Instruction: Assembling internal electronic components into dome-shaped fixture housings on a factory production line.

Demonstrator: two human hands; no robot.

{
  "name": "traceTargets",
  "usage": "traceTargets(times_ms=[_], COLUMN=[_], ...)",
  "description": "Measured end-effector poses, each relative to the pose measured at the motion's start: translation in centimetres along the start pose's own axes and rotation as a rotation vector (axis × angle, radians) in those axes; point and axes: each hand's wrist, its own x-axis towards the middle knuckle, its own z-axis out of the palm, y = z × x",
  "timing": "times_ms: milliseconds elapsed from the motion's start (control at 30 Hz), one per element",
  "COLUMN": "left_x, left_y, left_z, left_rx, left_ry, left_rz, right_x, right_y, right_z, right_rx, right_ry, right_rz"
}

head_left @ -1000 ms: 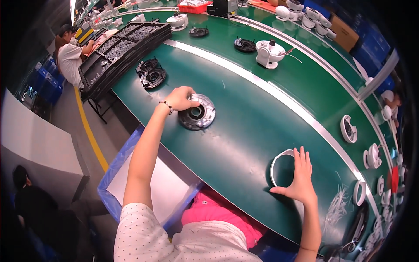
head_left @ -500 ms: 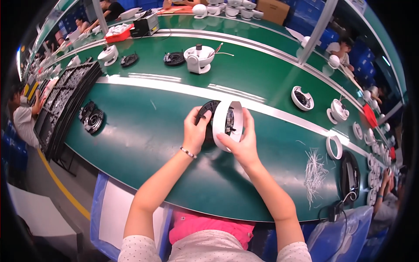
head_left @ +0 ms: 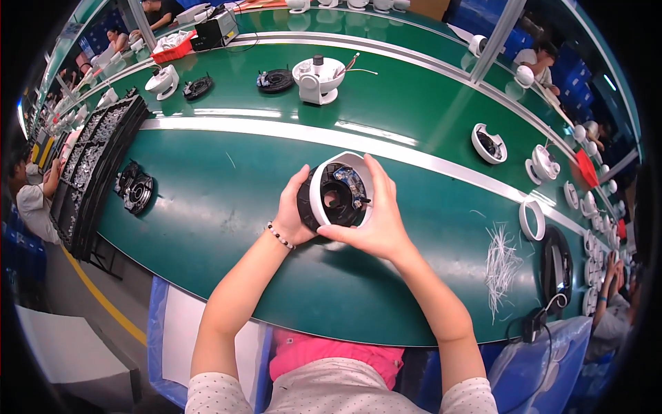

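Both my hands hold a round assembly above the green bench. A white plastic ring [head_left: 316, 196] stands around a black round base [head_left: 305, 207] with a blue circuit board [head_left: 350, 181] inside it. My left hand [head_left: 293, 210] grips the black base from the left, its fingers partly hidden behind the part. My right hand [head_left: 376, 221] wraps the white ring on the right, thumb along the lower rim. The base sits partly within the ring and shows through its opening, with a round hole at its middle.
Another black base [head_left: 135, 188] lies at left beside a black parts rack [head_left: 93, 162]. At right are a loose white ring [head_left: 532, 220], white cable ties [head_left: 502, 265] and a black oval device [head_left: 554, 265]. White camera housings [head_left: 321, 79] stand on the conveyor; people work nearby.
The assembly has turned so the ring's opening faces me more, showing the board and centre hole. My left hand has shifted left and down around the base, which sits closer within the ring.
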Motion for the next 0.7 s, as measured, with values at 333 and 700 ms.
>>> traceTargets(times_ms=[333,700], left_x=[-0.7,-0.9], left_y=[0.3,1.5], left_z=[-1.0,-2.1], left_rx=[-0.033,-0.027], left_ry=[-0.003,-0.069], left_rz=[-0.012,-0.01], right_x=[0.5,1.3], right_y=[-1.0,-0.9], right_z=[2.7,4.5], right_rx=[-0.167,-0.234], right_ry=[-0.038,-0.02], right_rz=[-0.04,-0.096])
